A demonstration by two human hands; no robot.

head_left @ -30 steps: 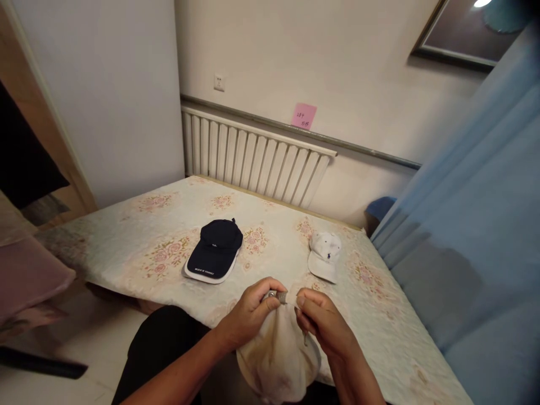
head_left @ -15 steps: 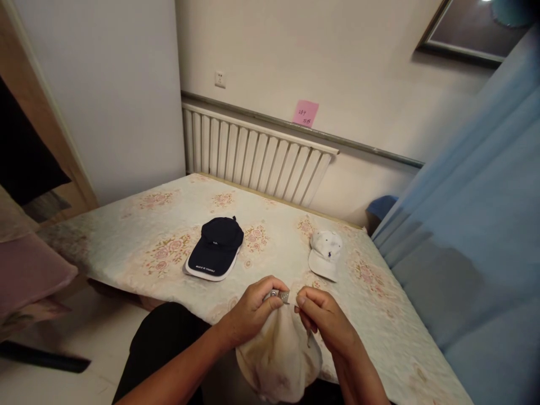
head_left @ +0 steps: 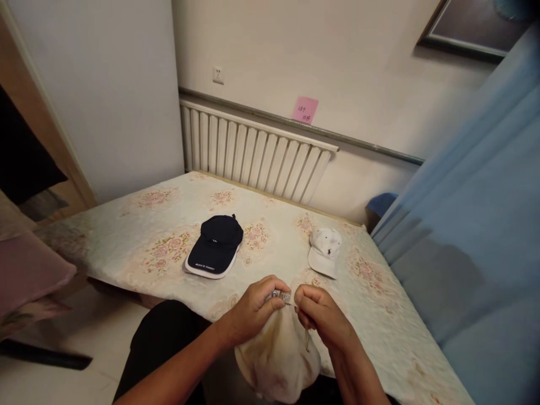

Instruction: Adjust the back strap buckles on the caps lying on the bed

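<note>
A cream-coloured cap (head_left: pixel 276 360) hangs crown-down below my hands over my lap, its cloth stained brownish in places. My left hand (head_left: pixel 259 306) is closed on its back edge, thumb and fingers pinching beside a small silver metal buckle (head_left: pixel 285 297). Just right of the buckle, my right hand (head_left: pixel 318 312) is closed in a pinch on what looks like the end of the cap's strap, mostly hidden by the fingers. Farther off lie a navy cap (head_left: pixel 217 244) with a white-edged brim and a smaller white cap (head_left: pixel 325 252) with a dark emblem.
The caps rest on a bed (head_left: pixel 143 242) with a pale floral cover. Behind it are a white radiator (head_left: pixel 253 152) and a wall with a pink note (head_left: pixel 305 109). A blue curtain (head_left: pixel 476 236) hangs at the right; pink cloth (head_left: pixel 34 270) sits at the left.
My right hand's fingers have curled in more tightly beside the buckle. The left hand keeps its hold, and the caps on the bed have not moved.
</note>
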